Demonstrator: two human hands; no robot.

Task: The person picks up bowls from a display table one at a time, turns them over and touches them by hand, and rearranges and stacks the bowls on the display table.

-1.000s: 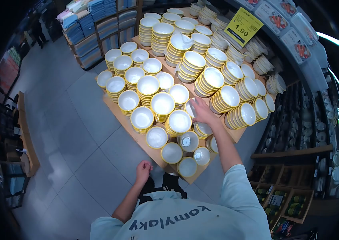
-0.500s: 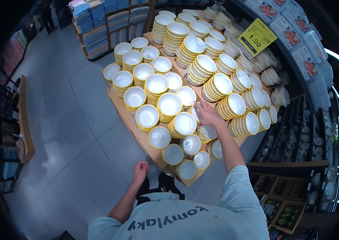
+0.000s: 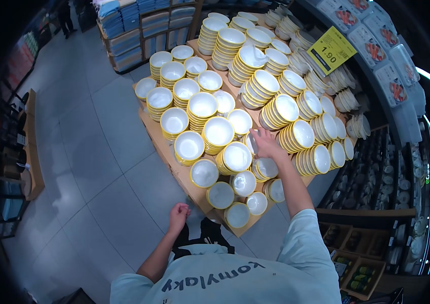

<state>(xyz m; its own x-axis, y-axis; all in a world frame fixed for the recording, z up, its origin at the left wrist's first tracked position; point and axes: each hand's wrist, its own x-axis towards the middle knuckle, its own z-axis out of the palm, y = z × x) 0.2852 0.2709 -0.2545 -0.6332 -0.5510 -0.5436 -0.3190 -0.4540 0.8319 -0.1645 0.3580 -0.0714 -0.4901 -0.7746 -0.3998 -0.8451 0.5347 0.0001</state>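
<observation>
My right hand [image 3: 267,145] reaches over the table to a white bowl [image 3: 251,143] with a yellow outside, low among the stacks. Its fingers bend over the bowl's right rim, and part of the bowl is hidden under them. Just below the wrist is a tilted stack of bowls [image 3: 264,167]. To the left stands a taller stack of the same bowls [image 3: 237,156]. My left hand [image 3: 179,215] hangs beside the table's front left edge, its fingers curled in with nothing seen in them.
Many more bowl stacks cover the wooden table [image 3: 160,147], some leaning on their sides at the right [image 3: 312,160]. A yellow price sign [image 3: 331,50] rises at the back. Folded towels [image 3: 123,30] fill a shelf beyond. Grey floor [image 3: 108,202] lies to the left.
The view has shifted slightly, so the far stacks sit a little further right and lower. My right hand stays at the same bowl, and the left hand keeps its place.
</observation>
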